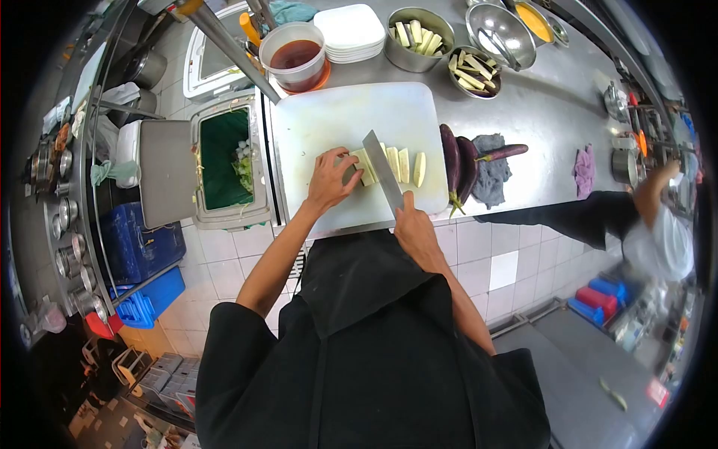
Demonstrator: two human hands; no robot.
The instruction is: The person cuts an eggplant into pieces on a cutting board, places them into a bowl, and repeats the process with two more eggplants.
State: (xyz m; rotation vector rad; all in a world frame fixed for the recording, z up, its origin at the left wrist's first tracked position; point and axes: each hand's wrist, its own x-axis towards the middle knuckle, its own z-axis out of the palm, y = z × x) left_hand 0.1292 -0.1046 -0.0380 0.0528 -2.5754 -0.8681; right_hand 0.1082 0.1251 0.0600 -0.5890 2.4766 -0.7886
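Observation:
A white cutting board (314, 112) lies on the steel counter, with pale eggplant strips (404, 165) standing in a loose row on it. My right hand (416, 232) is wrapped round the handle of a broad-bladed kitchen knife (384, 172). Its blade slants up and left across the row, between the strips. Left of the blade, my left hand (331, 178) presses curled fingertips on an eggplant piece (366, 168), holding it on the board. Whole purple eggplants (467, 166) lie just beyond the board's right edge, and another eggplant (503, 152) rests across a grey cloth (490, 179).
Behind the board stand a tub of reddish-brown liquid (294, 56), stacked white lids (350, 30) and metal bowls of cut eggplant (419, 37). An open bin (224, 161) with a green liner stands at left. Another person (658, 232) is at the right; a purple cloth (584, 170) lies nearby.

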